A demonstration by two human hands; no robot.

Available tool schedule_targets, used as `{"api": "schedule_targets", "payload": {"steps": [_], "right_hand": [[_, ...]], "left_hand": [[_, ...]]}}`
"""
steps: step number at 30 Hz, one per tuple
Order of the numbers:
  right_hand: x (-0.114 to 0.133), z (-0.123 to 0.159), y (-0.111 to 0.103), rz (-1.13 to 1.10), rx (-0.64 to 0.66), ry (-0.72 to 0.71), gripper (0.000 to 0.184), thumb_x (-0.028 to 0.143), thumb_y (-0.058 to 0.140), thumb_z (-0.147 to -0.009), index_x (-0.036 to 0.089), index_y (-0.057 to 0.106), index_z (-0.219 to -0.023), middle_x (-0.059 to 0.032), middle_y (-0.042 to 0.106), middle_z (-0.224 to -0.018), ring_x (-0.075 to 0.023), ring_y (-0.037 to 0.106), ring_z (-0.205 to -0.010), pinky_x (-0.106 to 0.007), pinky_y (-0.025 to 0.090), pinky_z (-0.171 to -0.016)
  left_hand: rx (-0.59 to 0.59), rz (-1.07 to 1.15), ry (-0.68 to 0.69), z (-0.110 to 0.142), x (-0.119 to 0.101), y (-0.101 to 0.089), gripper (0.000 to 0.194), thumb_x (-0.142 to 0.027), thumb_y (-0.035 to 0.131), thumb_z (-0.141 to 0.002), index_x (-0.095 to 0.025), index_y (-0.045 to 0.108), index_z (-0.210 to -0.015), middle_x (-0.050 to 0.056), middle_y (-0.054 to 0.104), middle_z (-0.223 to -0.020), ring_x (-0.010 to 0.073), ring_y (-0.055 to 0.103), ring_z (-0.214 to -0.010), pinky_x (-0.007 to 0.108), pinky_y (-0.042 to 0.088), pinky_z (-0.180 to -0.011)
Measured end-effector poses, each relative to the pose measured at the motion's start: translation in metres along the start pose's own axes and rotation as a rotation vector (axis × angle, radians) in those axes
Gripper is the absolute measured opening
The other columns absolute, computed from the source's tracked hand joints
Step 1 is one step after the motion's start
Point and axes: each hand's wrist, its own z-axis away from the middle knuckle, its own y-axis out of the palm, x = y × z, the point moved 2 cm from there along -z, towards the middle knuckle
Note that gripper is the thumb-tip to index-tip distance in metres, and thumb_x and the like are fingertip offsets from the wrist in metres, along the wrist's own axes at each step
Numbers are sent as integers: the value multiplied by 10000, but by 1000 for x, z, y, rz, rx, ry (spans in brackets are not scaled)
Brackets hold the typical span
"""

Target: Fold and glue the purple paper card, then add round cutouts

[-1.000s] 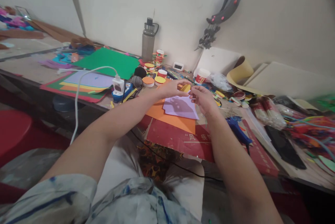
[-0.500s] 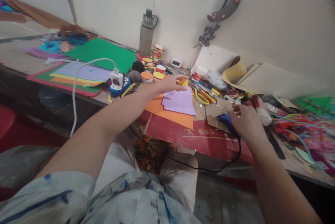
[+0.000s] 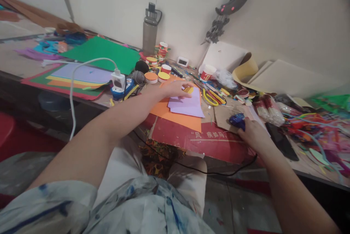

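My left hand [image 3: 179,88] is closed around a small yellow piece [image 3: 188,90], just over the purple sheets [image 3: 186,104]. Those sheets rest on orange sheets [image 3: 177,116]. On the right, my right hand [image 3: 254,133] has its fingers wrapped round the handle of a blue glue gun [image 3: 237,120], its nozzle end over a brown cardboard piece [image 3: 222,118]. A black cord [image 3: 213,173] runs from the gun below the table edge. Yellow-handled scissors [image 3: 210,98] lie between my two hands.
A water bottle [image 3: 150,31] stands against the wall, near small round lidded tubs [image 3: 163,77]. A white charger [image 3: 118,80] with its cable sits left of my left arm. Farther left lie coloured sheets [image 3: 101,57]. Bundled craft sticks [image 3: 269,109] and a dark phone [image 3: 281,142] are at right.
My right hand has gone from reaching over the glue gun to gripping its handle, and the gun has turned. My left hand has lowered slightly towards the purple sheets with the yellow piece.
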Motion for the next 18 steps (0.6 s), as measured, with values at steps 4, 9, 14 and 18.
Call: {"api": "schedule_targets", "payload": {"steps": [4,9,14,18], "right_hand": [[-12,5,-9,-131,-14,126,253,257,541,-989,124,720,-1110,-252,773,-1013,-379,752,-946,-411,511,-786],[-33,5,-32,-257,-37,354,237,309,543,-951,180,729,-1020,-210,728,-848,-392,716,-832,-434,480,-732],[-37,10,-67,-461,-69,533,178,277,569,-879,292,574,-702,-91,607,-621,-296,601,-633,-417,434,-661],[-25,10,-80,-546,-234,611,196,252,588,-839,307,521,-663,-69,589,-576,-249,555,-554,-412,399,-595]], "left_hand": [[-1,-80,32,-2,1,-2,719,-382,914,-707,-261,772,-1402,131,759,-1277,186,716,-802,306,578,-707],[-5,-176,12,-3,-1,-3,753,-403,884,-725,-260,745,-1451,140,739,-1365,206,726,-921,305,581,-817],[-8,-180,13,-2,-2,-1,752,-395,864,-729,-238,744,-1454,146,738,-1374,207,722,-931,288,570,-766],[4,-199,-4,-2,0,-1,777,-423,869,-747,-202,723,-1478,149,757,-1311,191,722,-828,320,582,-760]]}}
